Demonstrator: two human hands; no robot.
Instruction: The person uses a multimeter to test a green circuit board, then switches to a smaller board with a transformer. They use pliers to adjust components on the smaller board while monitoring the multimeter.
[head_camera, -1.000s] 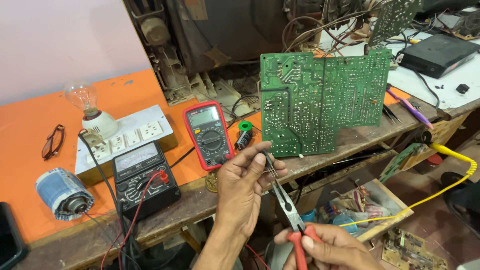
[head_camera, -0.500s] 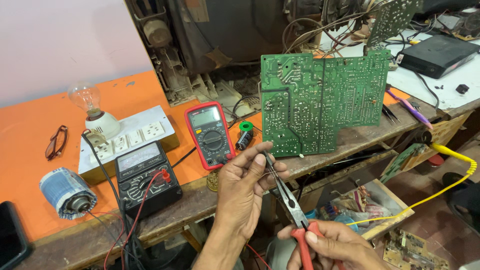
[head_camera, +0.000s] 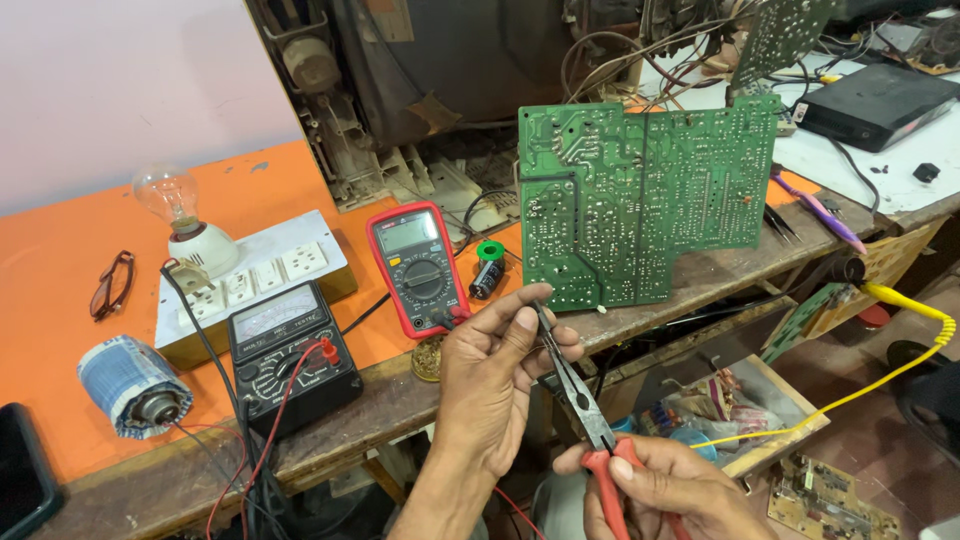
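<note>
Long-nosed steel pliers with red handles (head_camera: 575, 395) sit at lower centre of the frame: your right hand (head_camera: 665, 495) is clenched around the handles, while your left hand (head_camera: 495, 385) pinches the thin tips between thumb and fingers. Just above them, a large green circuit board (head_camera: 640, 195) stands upright on the wooden bench edge (head_camera: 390, 400), with a red digital multimeter (head_camera: 415, 265) to its left.

Pale pink wall (head_camera: 100, 90), orange-topped wooden workbench (head_camera: 60, 330), reddish floor (head_camera: 870, 450), even light

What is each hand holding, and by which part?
The right hand holds long-nose pliers by the red handles. The left hand pinches their metal tip between thumb and fingers.
</note>
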